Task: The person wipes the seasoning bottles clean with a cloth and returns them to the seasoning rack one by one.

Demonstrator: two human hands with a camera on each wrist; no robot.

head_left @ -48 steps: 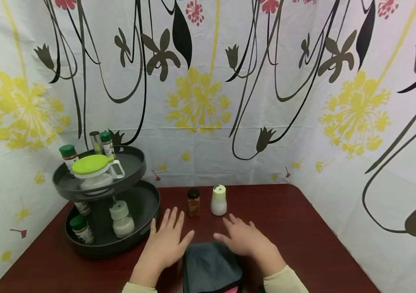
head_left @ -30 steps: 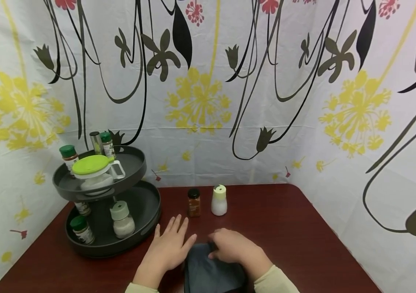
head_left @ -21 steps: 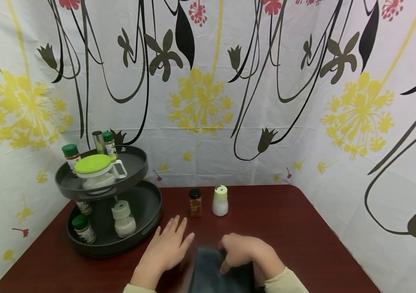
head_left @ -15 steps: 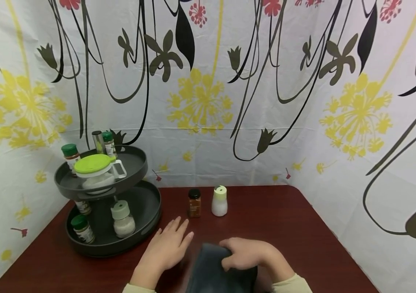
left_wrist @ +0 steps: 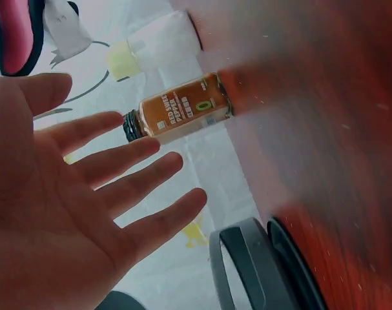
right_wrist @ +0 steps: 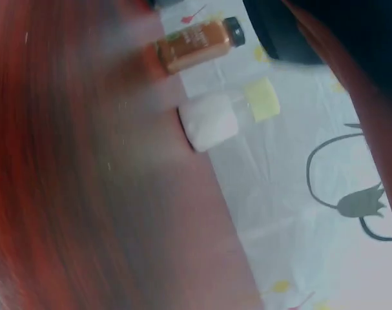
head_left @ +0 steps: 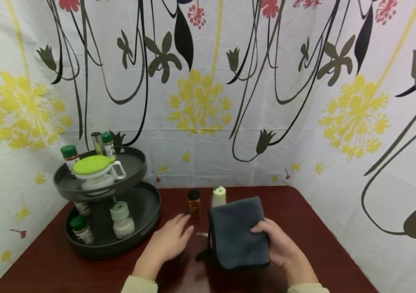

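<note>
My right hand [head_left: 283,248] grips the right side of a folded dark grey cloth [head_left: 239,234] with black edging, thumb on its front face. The cloth is held up above the table and partly covers a white shaker [head_left: 219,195] with a pale yellow cap. In the left wrist view, the cloth's pink inner layer [left_wrist: 18,32] and a white tag show. My left hand [head_left: 165,240] has its fingers spread and holds nothing, just short of a small black-capped spice jar [head_left: 194,205]. A dark, blurred mass fills the right wrist view's upper right corner.
On the left stands a two-tier black turntable rack [head_left: 110,244]. Its upper tier bears a green-lidded jar with a handle [head_left: 94,175] and several spice bottles. Below are a white shaker [head_left: 121,219] and green-capped jars. A flower-patterned curtain [head_left: 200,158] hangs behind the red-brown table [head_left: 314,260].
My right hand first lay spread beside the cloth, then grasped it and raised it up and to the right. My left hand stayed nearly in place, its fingers dipping slightly.
</note>
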